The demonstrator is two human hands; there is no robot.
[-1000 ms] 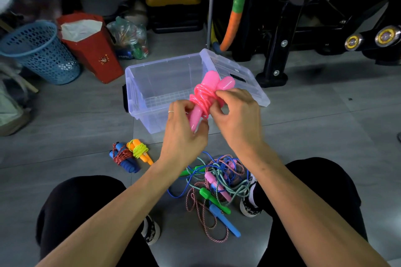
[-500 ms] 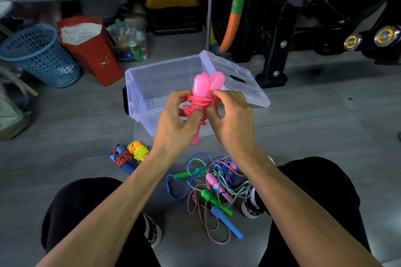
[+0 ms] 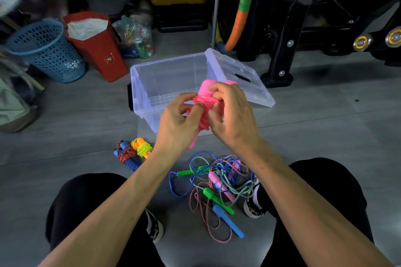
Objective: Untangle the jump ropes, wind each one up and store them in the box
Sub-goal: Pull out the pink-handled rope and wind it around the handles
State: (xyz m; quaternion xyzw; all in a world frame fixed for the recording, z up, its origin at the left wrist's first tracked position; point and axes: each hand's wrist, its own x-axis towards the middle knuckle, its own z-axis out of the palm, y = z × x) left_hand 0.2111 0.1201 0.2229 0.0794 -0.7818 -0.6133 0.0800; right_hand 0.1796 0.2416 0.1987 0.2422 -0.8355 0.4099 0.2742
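Down on the floor lies the tangled heap [image 3: 219, 182]. Above it, both hands pinch the pink rope bundle [image 3: 204, 110], handles upright: left hand [image 3: 180, 121], right hand [image 3: 232, 115]. Straight beyond their fingers sits the open box [image 3: 138, 91].
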